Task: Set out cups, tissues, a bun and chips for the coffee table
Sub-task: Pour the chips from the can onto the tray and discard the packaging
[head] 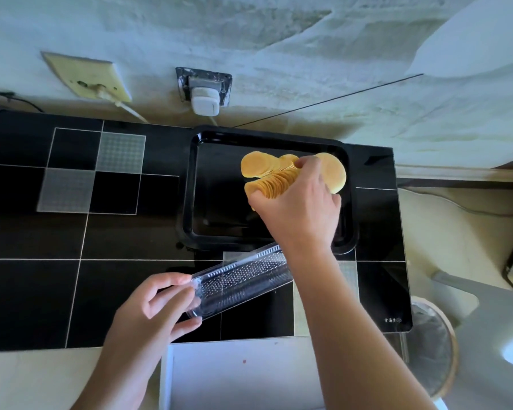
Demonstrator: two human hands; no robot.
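Tray (190, 184): black plastic, glossy, smooth, w/ reflections on its rim. Chip sleeve (243, 279): clear thin plastic, ribbed and dimpled, shiny. Chips (264, 170): matt, dry-looking, pale yellow, smooth faces. Table (27, 232): glossy black glass-like top w/ thin white lines and 2 frosted, dotted squares. Wall (279, 39): rough, patchy plaster, matt. Plug (204, 103) and socket plate (86, 76): smooth plastic, the plate yellowed.

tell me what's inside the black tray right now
Round yellow chips lie in the black tray, with the right hand gripping a stack of them. Whatever sits under that hand is covered.
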